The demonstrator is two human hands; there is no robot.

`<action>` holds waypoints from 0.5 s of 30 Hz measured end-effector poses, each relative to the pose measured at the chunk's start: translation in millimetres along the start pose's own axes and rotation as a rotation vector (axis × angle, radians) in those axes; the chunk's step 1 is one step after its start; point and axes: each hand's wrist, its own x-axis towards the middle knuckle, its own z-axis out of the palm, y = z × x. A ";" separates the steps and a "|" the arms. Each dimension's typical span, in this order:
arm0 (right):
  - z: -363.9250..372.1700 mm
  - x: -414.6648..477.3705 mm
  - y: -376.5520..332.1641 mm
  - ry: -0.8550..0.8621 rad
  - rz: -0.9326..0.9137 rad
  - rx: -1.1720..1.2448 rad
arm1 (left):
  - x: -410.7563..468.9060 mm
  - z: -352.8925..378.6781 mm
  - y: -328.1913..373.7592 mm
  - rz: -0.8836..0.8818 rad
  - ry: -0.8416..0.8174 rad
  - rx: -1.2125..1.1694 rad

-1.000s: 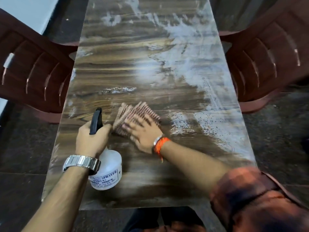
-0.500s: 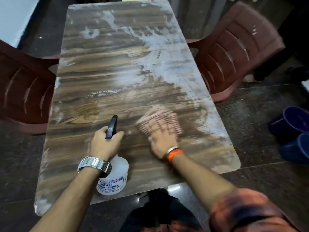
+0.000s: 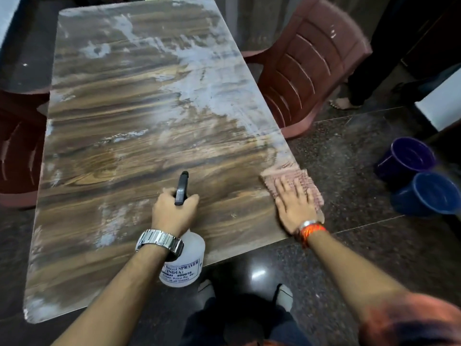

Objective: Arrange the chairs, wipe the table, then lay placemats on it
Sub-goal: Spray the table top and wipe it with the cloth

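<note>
A long wood-grain table (image 3: 124, 151) fills the view, streaked with whitish wet film toward its far right. My left hand (image 3: 174, 211) grips the black trigger head of a white spray bottle (image 3: 184, 265) standing near the table's near edge. My right hand (image 3: 295, 204) lies flat, fingers spread, pressing a pinkish striped cloth (image 3: 296, 178) at the table's right edge; part of the cloth hangs past the edge. A maroon plastic chair (image 3: 309, 63) stands at the right side, another maroon chair (image 3: 17, 151) at the left.
Two dark blue buckets (image 3: 406, 158) (image 3: 429, 193) sit on the dark speckled floor to the right. A person's bare foot (image 3: 341, 103) shows behind the right chair. My own feet (image 3: 207, 288) are under the table's near edge.
My right hand has swept the cloth from the table's middle to its right edge. The view has shifted right, bringing the buckets in. My left hand stays on the bottle.
</note>
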 end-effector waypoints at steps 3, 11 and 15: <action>10.4 -43.5 14.8 0.012 -0.151 -0.032 | -12.9 21.9 10.6 -0.023 -0.027 0.003; -1.1 -48.7 43.0 -0.082 -0.360 -0.029 | -48.6 99.8 62.0 -0.040 0.039 -0.061; -5.5 -45.9 52.2 -0.086 -0.421 -0.014 | -52.8 128.0 88.9 -0.026 0.076 -0.148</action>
